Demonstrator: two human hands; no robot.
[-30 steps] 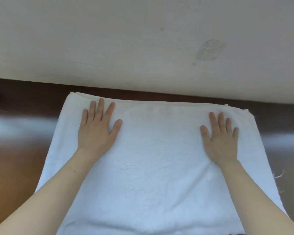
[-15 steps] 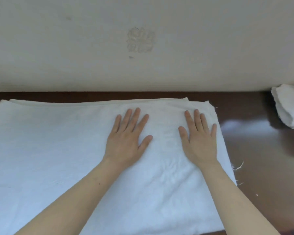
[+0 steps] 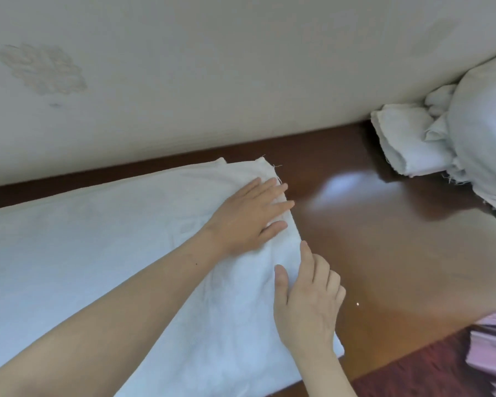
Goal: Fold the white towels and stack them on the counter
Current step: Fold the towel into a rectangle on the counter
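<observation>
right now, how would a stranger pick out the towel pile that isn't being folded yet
Follow the dark wooden counter to its far right end against the pale wall. The pile of towels sits there, crumpled and bunched, unlike the flat towel spread out to its left.

Presses the left hand [image 3: 246, 216] flat near the right edge of the white towel [image 3: 98, 253] spread on the brown counter [image 3: 384, 239]. Rests the right hand [image 3: 307, 305] at 5 o'clock from it, thumb and forefinger on cloth, grip unclear. At 2 o'clock, a crumpled towel pile [image 3: 407, 144].
</observation>
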